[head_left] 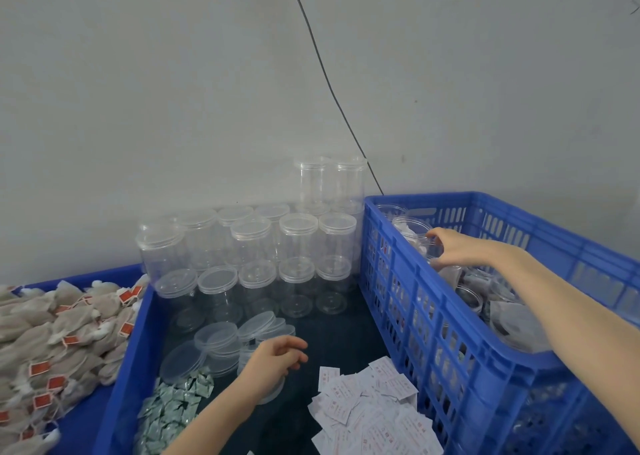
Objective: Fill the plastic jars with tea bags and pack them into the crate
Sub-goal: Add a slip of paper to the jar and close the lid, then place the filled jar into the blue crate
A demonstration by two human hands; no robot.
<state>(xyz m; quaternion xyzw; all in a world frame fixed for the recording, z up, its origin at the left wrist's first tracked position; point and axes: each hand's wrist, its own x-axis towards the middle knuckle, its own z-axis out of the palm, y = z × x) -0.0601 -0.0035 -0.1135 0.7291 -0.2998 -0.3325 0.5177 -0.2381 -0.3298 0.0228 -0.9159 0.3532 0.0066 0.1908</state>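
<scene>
A plain grey-white wall (173, 91) backs the work area, with a thin dark cable (325, 74) running down it behind the jars. Below is a dark work surface (332, 344), edged on the left by a blue rim (128, 368).

On the right stands a tall blue slatted crate (450, 333), its near wall standing between the camera and much of its contents. Inside it are clear jars packed with tea bags. The right hand (450, 247) reaches in over the crate wall, fingers curled on the rim of an upright filled jar (414, 236) near the crate's far left corner.

Against the wall, empty lidded plastic jars (263, 247) stand in rows, some stacked two high. In front of them lie loose clear lids (221, 344). The left hand (273, 357) hovers just over these lids, fingers loosely curled, holding nothing.

At far left, a heap of tea bags (59, 333) with red tags fills a blue tray. Small silver-green sachets (169, 409) and white printed slips (370, 406) lie piled on the dark surface.
</scene>
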